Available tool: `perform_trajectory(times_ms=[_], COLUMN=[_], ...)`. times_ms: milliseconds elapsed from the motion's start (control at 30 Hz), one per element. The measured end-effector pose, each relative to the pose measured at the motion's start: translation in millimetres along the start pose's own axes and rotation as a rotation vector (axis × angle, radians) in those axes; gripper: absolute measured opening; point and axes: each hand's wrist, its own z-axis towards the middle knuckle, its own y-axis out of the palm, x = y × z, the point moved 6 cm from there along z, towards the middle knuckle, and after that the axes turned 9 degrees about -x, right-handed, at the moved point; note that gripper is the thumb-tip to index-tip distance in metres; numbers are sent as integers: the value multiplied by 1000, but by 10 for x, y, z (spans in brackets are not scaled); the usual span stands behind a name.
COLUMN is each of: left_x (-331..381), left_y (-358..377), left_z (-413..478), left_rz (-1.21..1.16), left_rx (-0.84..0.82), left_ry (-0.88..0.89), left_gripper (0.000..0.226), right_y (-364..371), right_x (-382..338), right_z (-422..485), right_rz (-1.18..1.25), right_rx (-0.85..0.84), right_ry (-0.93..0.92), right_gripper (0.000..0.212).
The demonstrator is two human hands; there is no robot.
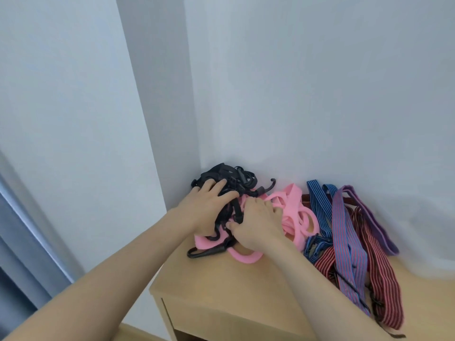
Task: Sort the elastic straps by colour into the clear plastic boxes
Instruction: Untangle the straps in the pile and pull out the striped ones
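Observation:
A tangle of black straps (229, 178) with black hooks lies in the wall corner on a light wooden cabinet (221, 299). My left hand (209, 200) grips this black bundle from the left. Pink straps (293, 207) lie mixed in beside it, and my right hand (256, 225) has its fingers curled into the pink and black tangle. To the right lie blue striped straps (317, 203), a blue-and-red striped strap (344, 242), red striped straps (379, 271) and a purple strap (369, 212). No clear plastic box is in view.
White walls (320, 94) close in the cabinet top at the back and left. A black hook (206, 252) sticks out toward the cabinet's front left edge. A grey curtain (14, 242) hangs at the far left. Bare wood shows in front of the straps.

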Motion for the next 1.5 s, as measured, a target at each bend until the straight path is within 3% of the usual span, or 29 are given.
perform_trajectory(times_ms=[67, 233, 367, 500, 733, 833, 900, 1000, 1067, 1167, 1367, 1500], left_x=[-27, -72, -185, -335, -586, -668, -701, -696, -690, -705, -731, -823], left_y=[-17, 9, -79, -399, -714, -764, -813, -933, -1068, -1334, -1768, -1859], left_z=[46, 21, -56, -149, -120, -147, -171, -186, -208, -266, -378, -430], left_rz=[19, -27, -365, -656, -736, -748, -742, -713, -685, -615, -356, -220], left_rx=[24, 26, 93, 189, 221, 254, 288, 307, 325, 395, 435, 420], left_ry=[-1, 36, 102, 61, -103, -140, -149, -135, -120, -101, -130, -185], left_gripper=[99, 75, 40, 44, 40, 38, 35, 34, 33, 32, 39, 39], right_y=[-4, -34, -297, -581, -569, -555, -560, -462, -396, -364, -126, -222], right_x=[29, 35, 14, -4, -26, 210, 305, 254, 167, 114, 14, 87], right_z=[38, -4, -34, 75, 239, 272, 318, 440, 460, 483, 420, 356], right_rz=[0, 148, 528, 1018, 1210, 1124, 949, 644, 578, 535, 263, 238], right_rx=[-26, -17, 53, 62, 89, 199, 199, 56, 20, 111, 44, 89], right_ry=[1, -52, -94, -158, -201, -119, -88, -87, -68, 10, 21, 3], right_gripper=[56, 31, 22, 17, 17, 16, 33, 61, 81, 100, 74, 92])
